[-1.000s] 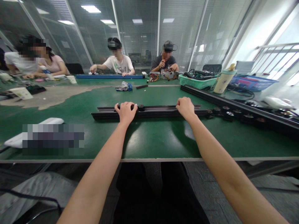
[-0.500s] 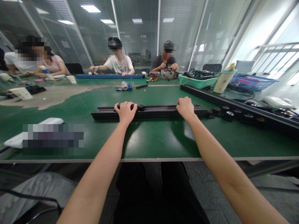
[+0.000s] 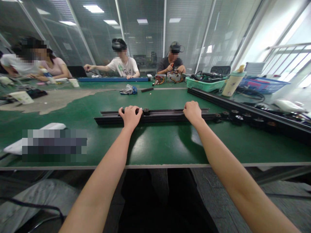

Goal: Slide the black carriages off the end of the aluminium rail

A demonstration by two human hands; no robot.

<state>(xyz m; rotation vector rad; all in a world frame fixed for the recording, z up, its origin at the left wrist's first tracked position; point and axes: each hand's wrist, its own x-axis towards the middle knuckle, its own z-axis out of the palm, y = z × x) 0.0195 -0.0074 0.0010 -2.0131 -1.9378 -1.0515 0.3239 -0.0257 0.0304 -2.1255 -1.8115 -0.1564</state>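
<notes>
A long black metal rail (image 3: 160,118) lies crosswise on the green table in front of me, with a thin grey strip along its far side. My left hand (image 3: 131,116) is curled over its left part, thumb and fingers around a small black part that is mostly hidden. Just right of those fingers, another small black block (image 3: 146,112) sits on the rail. My right hand (image 3: 192,111) is closed over the rail's right part, its fingertips hidden behind the hand. Past it, several small black wheel-like parts (image 3: 234,113) stand in a row.
A second long black rail (image 3: 243,105) slants along the right. Behind are a green basket (image 3: 206,84) of cables, a cream tumbler (image 3: 233,84) and grey-blue gloves (image 3: 128,90). A white object (image 3: 55,127) lies at left. Several people sit across the table.
My hands and the rail keep their places. Across the table, the person in the white printed shirt has stretched an arm further left.
</notes>
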